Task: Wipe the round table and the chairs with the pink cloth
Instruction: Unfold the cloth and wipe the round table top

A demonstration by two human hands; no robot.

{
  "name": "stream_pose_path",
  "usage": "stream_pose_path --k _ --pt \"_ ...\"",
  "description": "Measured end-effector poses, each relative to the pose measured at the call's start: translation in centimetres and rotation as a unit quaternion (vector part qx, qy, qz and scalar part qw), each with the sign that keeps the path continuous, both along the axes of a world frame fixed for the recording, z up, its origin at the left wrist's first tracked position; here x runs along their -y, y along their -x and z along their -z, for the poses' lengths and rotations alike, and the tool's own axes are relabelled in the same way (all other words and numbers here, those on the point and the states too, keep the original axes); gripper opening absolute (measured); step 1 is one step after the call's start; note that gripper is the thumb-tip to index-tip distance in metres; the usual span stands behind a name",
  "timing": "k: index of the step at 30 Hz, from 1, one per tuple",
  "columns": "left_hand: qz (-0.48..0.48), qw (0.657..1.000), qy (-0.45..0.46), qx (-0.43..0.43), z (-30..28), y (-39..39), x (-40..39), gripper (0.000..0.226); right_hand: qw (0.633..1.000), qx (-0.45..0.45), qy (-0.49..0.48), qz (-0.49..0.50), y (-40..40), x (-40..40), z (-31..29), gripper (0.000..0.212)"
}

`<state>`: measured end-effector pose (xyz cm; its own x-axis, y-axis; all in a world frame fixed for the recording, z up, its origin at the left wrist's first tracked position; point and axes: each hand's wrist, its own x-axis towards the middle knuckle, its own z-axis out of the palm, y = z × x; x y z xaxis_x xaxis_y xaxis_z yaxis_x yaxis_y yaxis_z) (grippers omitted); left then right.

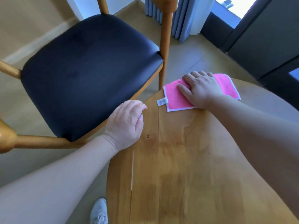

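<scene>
A pink cloth (174, 97) with white edging and a small white label lies flat near the far left edge of the round wooden table (186, 167). My right hand (200, 89) lies flat on the cloth, fingers spread and pressing it to the tabletop. At the table's left rim, my left hand (126, 125) rests with its fingers loosely curled, holding nothing. A wooden chair (90, 71) with a dark padded seat stands just left of the table, close to my left hand.
Blue curtains (178, 18) hang at the back, beside dark window frames (258, 38) on the right. The floor around is pale wood. My light shoe (99, 210) shows below the table's near left edge.
</scene>
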<state>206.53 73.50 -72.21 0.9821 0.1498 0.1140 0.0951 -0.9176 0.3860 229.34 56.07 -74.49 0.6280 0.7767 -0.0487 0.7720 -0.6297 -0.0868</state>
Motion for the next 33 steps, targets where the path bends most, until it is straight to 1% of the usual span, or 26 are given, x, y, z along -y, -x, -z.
stream_pose_path --k 7,12,18,24,33 --pt "0.026 1.000 -0.003 -0.017 -0.5 -3.3 3.7 0.035 0.998 0.000 0.003 0.064 -1.9 3.4 0.1 0.059" --pt "0.042 0.999 -0.010 -0.013 -0.4 -5.2 6.3 0.034 0.992 -0.012 0.007 0.126 -3.4 7.9 0.0 0.052" --pt "0.060 0.997 -0.033 -0.022 0.0 -7.3 9.8 0.037 0.984 -0.020 0.011 0.179 -4.3 13.0 -0.2 0.057" --pt "0.105 0.993 -0.035 -0.040 -0.4 -8.9 13.2 0.042 0.975 -0.030 0.003 0.219 -4.2 16.4 -0.1 0.057" --pt "0.143 0.987 -0.048 -0.049 -0.9 -10.6 17.5 0.043 0.963 -0.047 -0.001 0.264 -3.3 20.8 -0.3 0.059"
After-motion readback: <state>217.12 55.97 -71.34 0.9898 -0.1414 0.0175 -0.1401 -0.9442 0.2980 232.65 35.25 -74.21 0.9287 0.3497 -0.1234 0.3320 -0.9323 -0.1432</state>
